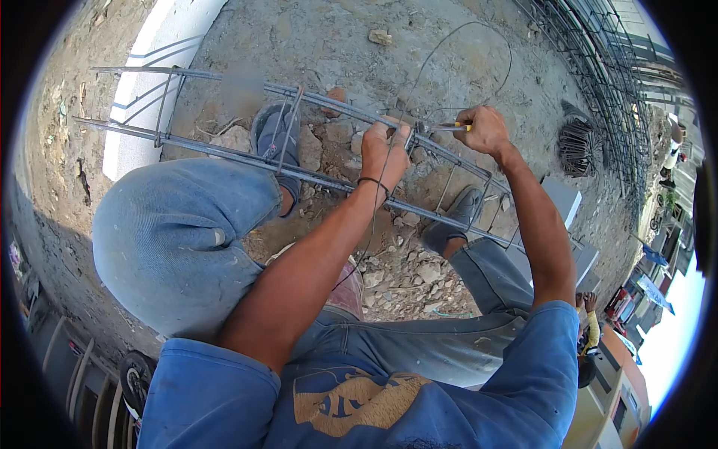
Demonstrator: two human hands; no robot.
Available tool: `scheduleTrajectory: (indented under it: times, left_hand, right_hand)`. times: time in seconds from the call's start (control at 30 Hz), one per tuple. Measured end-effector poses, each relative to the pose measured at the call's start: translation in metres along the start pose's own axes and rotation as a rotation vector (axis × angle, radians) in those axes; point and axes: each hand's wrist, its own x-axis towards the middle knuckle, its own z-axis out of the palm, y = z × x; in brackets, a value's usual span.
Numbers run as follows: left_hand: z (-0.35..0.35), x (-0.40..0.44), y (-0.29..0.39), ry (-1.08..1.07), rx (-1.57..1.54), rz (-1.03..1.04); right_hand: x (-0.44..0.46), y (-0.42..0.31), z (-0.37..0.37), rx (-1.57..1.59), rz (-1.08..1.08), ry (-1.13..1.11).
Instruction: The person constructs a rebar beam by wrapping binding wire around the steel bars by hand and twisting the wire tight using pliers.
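Note:
A long rebar cage (329,182), made of steel bars with square stirrups, lies slantwise before me above my feet. My left hand (385,156) is closed around its upper bars at a stirrup, with the thumb up. A thin tie wire (423,63) loops out above that spot, and a strand hangs down across my left wrist. My right hand (485,129) is closed on a hand tool with a yellow handle (465,127). Its metal shaft points left and meets the bars just right of my left hand. The tool's tip is too small to make out.
A white curved block (153,56) lies beneath the cage's left end. Stones and rubble (426,273) cover the ground between my feet. At right are a bundle of rods (580,146) and more stacked rebar cages (613,82). Another person (589,329) is at lower right.

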Motion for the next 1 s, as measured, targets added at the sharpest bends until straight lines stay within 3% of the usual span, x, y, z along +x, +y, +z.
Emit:
scheduleTrajectory:
  times: [0.1, 0.17, 0.2, 0.23, 0.3, 0.37, 0.47, 0.53, 0.67, 0.73, 0.87, 0.93, 0.97, 1.0]
  left_hand:
    - [0.001, 0.005, -0.006, 0.023, -0.063, -0.02]
    - [0.001, 0.003, -0.004, 0.02, -0.094, 0.017]
    - [0.001, 0.003, -0.003, 0.022, -0.1, 0.019]
    - [0.001, 0.004, -0.007, 0.025, -0.086, 0.009]
    - [0.001, 0.01, -0.016, 0.034, -0.082, 0.001]
    - [0.003, 0.015, -0.028, 0.044, -0.034, 0.136]
    - [0.005, 0.017, -0.033, 0.06, -0.013, 0.143]
    - [0.005, 0.018, -0.035, 0.06, -0.03, 0.164]
    - [0.004, 0.019, -0.037, 0.064, 0.03, 0.158]
    - [0.005, 0.019, -0.035, 0.07, 0.026, 0.086]
    - [0.004, 0.017, -0.031, 0.077, 0.003, 0.028]
    - [0.001, 0.015, -0.025, 0.057, -0.016, 0.003]
    - [0.001, 0.011, -0.02, 0.032, -0.039, -0.024]
    - [0.002, 0.011, -0.021, 0.029, -0.04, -0.022]
  right_hand:
    - [0.017, -0.014, -0.048, -0.198, -0.085, -0.016]
    - [0.033, -0.024, -0.079, -0.461, -0.296, -0.251]
    - [0.044, -0.027, -0.093, -0.255, -0.188, -0.524]
    - [0.045, -0.034, -0.106, -0.262, -0.187, -0.523]
    - [0.048, -0.052, -0.126, -0.111, 0.118, -0.951]
    - [0.044, -0.063, -0.13, -0.172, 0.094, -0.98]
    - [0.029, -0.076, -0.137, -0.33, -0.023, -0.883]
    - [0.017, -0.07, -0.133, -0.676, -0.474, -0.399]
    - [-0.005, -0.068, -0.134, -0.669, -0.616, -0.17]
    - [-0.011, -0.069, -0.141, -0.793, -0.974, 0.211]
    - [-0.004, -0.069, -0.143, -0.75, -0.957, 0.127]
    - [0.006, -0.08, -0.15, -0.572, -0.33, -0.609]
    - [0.011, -0.08, -0.152, -0.573, -0.329, -0.612]
    - [0.019, -0.079, -0.155, -0.309, -0.077, -0.819]
